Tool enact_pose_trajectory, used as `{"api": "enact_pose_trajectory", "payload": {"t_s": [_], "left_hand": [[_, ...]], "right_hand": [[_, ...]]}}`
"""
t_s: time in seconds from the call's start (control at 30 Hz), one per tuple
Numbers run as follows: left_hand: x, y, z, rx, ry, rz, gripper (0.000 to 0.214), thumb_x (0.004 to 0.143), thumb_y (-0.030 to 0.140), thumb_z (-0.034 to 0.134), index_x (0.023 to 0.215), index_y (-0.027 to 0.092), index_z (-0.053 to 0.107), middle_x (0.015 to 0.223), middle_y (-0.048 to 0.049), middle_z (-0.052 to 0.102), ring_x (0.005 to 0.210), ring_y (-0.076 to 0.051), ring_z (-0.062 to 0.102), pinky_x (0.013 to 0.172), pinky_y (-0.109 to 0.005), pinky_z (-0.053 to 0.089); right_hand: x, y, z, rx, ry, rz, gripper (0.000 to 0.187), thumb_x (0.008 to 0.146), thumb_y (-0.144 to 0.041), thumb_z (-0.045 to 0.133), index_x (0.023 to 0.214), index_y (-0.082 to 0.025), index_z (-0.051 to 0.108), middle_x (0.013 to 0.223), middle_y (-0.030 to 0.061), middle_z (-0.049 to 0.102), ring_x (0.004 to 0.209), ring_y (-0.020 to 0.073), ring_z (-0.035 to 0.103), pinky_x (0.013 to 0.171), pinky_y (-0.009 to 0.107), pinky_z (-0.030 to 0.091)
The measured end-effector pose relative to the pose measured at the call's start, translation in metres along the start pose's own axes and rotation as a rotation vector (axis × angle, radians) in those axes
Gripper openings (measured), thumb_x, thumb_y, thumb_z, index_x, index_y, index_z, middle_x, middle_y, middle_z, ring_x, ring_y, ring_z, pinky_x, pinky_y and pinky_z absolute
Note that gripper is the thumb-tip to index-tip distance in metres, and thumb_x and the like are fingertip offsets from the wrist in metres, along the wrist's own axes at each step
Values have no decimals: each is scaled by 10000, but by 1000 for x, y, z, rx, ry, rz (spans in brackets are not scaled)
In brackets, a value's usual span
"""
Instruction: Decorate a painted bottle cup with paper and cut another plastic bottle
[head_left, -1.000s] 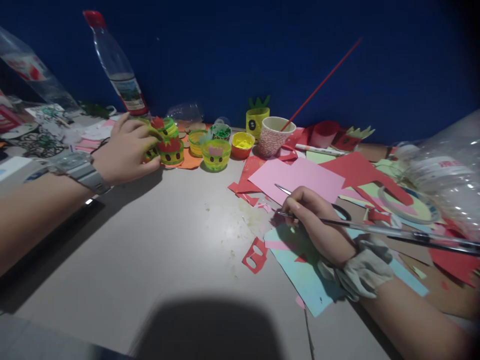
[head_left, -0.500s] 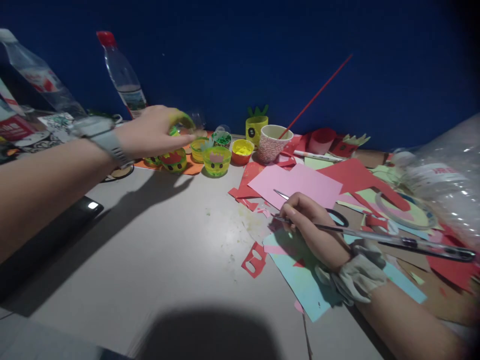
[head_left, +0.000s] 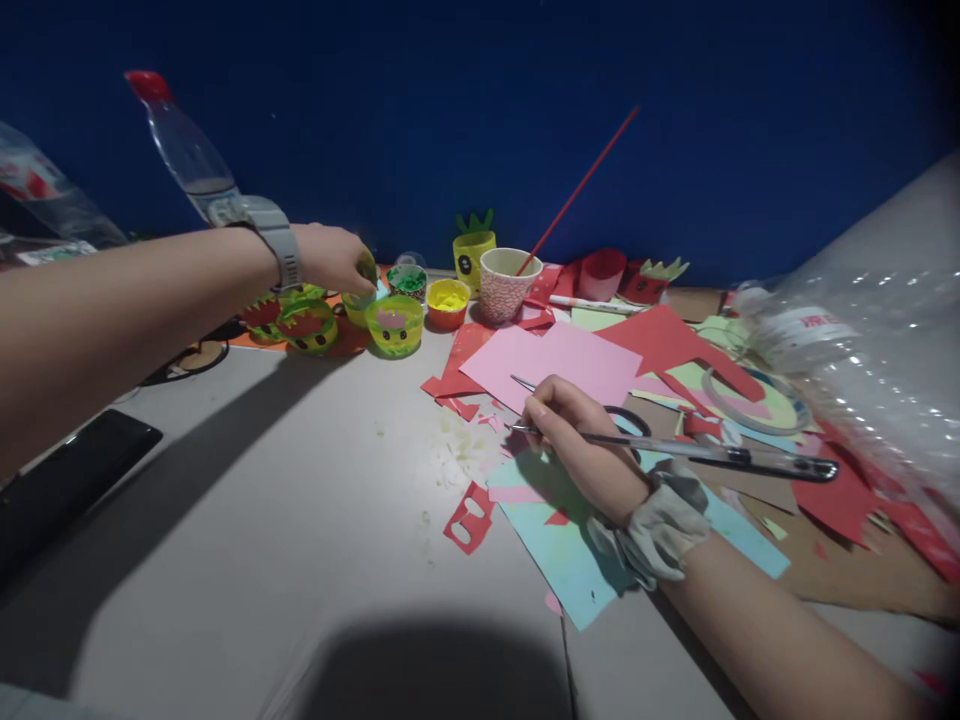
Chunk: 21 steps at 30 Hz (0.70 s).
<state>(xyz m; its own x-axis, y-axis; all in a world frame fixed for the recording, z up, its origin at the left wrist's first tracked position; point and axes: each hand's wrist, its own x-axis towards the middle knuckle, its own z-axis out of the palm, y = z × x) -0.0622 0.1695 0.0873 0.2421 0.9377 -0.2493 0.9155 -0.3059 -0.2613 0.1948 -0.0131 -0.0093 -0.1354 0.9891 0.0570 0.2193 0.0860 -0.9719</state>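
Observation:
My left hand reaches over the row of small cups at the back, its fingers closed on a yellow-green cup that they partly hide. Just in front stand a yellow-green cup with a drawn face and another with red jagged paper. My right hand rests above pink and light-blue paper. It grips a clear pen with a black cap end; scissors, with a black handle loop, are in the same hand, the blade tip pointing left.
Behind are a cup of green bits, a cup of yellow bits, and a patterned paper cup with a red stick. A red-capped bottle leans left. A phone lies front left; paper scraps and bubble wrap fill the right.
My left hand has lowered the yellow-green cup among the other cups. The view has shifted right, so things appear farther left. My right hand keeps its grip on the pen and scissors.

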Motion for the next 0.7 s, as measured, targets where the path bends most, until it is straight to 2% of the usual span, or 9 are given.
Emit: {"api": "enact_pose_trajectory", "payload": {"t_s": [0.17, 0.33, 0.5, 0.7], "left_hand": [[0, 2, -2, 22, -14, 90, 552, 695, 567, 412, 993, 190, 685, 727, -38, 647, 785, -224, 594, 688, -285, 382], [-1, 6, -3, 32, -68, 116, 472, 695, 502, 443, 943, 183, 688, 673, -24, 636, 706, -198, 588, 642, -274, 371], [-14, 8, -7, 108, -36, 178, 387, 728, 403, 445, 933, 177, 684, 730, -6, 657, 660, -140, 511, 616, -245, 362], [-18, -1, -8, 101, -42, 164, 391, 753, 420, 455, 970, 182, 676, 742, 15, 672, 652, -124, 484, 648, -234, 362]], "right_hand": [[0, 2, 0, -8, -9, 1, 198, 879, -281, 464, 703, -201, 422, 553, -55, 446, 510, 95, 431, 504, 218, 347], [0, 1, -1, -20, -9, 0, 199, 879, -277, 458, 700, -201, 421, 549, -55, 444, 506, 92, 415, 503, 214, 346], [0, 1, 0, -17, -8, -7, 206, 882, -275, 459, 693, -204, 415, 549, -54, 437, 510, 96, 421, 508, 219, 352], [0, 4, -1, -17, -16, -4, 210, 888, -297, 467, 706, -202, 427, 553, -54, 446, 512, 98, 424, 514, 221, 355]]}}
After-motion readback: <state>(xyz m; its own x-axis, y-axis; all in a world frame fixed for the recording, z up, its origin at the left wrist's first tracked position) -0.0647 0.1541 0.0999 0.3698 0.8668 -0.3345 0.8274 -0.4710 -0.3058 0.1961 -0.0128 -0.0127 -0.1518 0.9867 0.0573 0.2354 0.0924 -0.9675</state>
